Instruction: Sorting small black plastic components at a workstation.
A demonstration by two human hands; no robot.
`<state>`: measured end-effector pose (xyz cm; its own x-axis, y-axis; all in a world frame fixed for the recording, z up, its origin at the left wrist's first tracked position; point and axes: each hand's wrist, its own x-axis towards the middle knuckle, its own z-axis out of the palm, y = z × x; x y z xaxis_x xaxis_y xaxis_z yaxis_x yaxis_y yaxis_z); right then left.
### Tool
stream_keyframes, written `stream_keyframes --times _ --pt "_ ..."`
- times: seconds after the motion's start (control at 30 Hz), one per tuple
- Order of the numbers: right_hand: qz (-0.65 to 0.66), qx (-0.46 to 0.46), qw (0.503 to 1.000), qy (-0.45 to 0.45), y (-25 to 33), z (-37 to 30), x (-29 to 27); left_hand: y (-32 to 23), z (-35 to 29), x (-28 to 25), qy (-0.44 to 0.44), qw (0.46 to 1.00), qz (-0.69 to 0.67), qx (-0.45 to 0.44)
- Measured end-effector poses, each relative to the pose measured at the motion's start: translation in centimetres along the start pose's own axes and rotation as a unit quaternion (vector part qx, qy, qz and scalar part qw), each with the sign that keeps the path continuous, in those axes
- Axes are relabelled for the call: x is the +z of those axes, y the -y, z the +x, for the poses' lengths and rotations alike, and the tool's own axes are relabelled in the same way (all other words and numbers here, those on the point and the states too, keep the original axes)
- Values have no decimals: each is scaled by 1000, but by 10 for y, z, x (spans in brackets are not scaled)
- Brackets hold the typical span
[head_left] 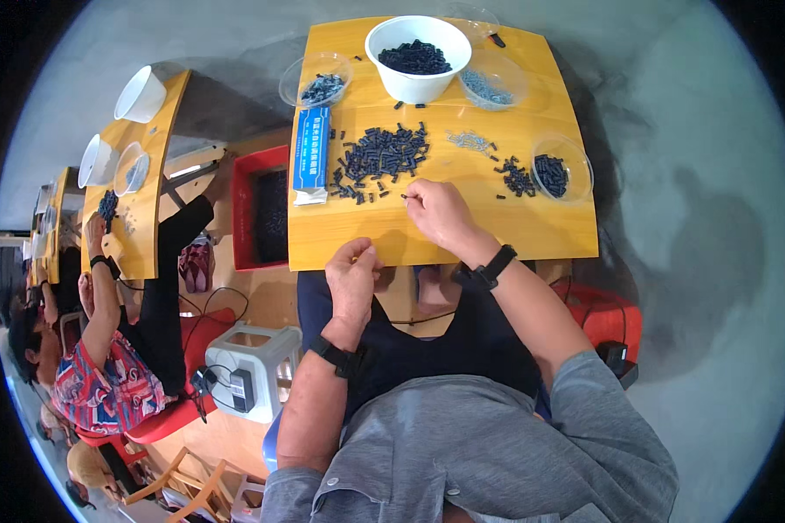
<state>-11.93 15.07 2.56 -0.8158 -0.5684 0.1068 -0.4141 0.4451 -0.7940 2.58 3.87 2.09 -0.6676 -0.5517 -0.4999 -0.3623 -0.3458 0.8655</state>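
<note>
The right hand [442, 215] reaches over the worktop [541, 237], its fingers [419, 189] pinched narrow on a small dark piece [404, 197], whose tip pokes out on their left. The left hand [352, 281] is at the worktop's near edge, below and left of the right fingers; its own fingers are curled, thumb near forefinger, and I cannot tell whether they hold anything.

Just beyond the right fingers, to the left, spreads a pile [379, 155] of black pieces. Left of that pile, farther from the fingers, lies a blue box [311, 152]. Beyond and right of the fingers are scattered silver bits [469, 140]; more to the right sit a small black heap [518, 178] and, beside it, a clear bowl [580, 171] of black pieces. Farthest ahead of the fingers, a white tub [417, 90] of black pieces stands between two more clear bowls.
</note>
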Motion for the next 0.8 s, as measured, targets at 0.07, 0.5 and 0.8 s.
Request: stream_keyframes --times 0.07,0.5,0.8 --pt "-102 -18 995 8 1 7 2 2 3 -2 -10 1000 -18 4" --pt "-128 -129 982 56 29 41 45 -3 24 -14 -17 999 -38 28" --pt "-195 -83 969 124 34 55 60 0 29 -17 -5 999 -29 29"
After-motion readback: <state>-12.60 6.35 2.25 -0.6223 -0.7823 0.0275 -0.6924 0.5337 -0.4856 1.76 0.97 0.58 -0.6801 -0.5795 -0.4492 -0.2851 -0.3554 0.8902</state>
